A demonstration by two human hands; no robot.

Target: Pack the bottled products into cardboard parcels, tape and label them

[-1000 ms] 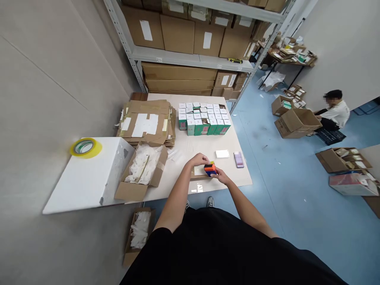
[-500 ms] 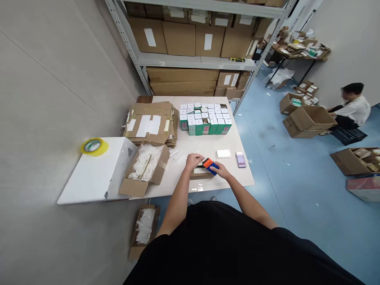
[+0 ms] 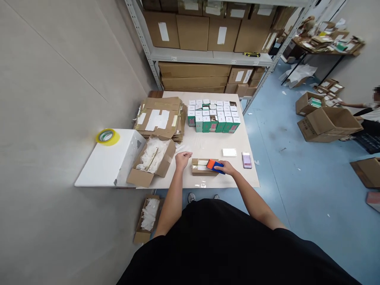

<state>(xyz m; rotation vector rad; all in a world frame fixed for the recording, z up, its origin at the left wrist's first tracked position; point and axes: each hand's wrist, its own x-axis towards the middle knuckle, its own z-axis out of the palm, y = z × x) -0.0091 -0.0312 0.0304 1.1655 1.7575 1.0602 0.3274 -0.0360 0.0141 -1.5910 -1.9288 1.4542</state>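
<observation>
A small flat cardboard box [image 3: 199,167] lies near the front edge of the white table [image 3: 213,148]. My right hand [image 3: 227,169] is closed on an orange and blue tool [image 3: 214,165] that rests on the box's right end. My left hand [image 3: 182,159] hovers just left of the box with its fingers curled and nothing visible in them. It does not touch the box.
Rows of green and white cartons [image 3: 212,116] stand at the table's far end beside a stack of flattened cardboard [image 3: 160,118]. An open box of white bags [image 3: 154,159], a white card [image 3: 229,152], a purple stack [image 3: 246,160] and yellow tape [image 3: 107,136] lie around. A person [image 3: 371,113] sits at right.
My left hand has come off the small box and moved left. The right hand lowered the orange and blue tool onto the box's right end. The view has shifted sideways.
</observation>
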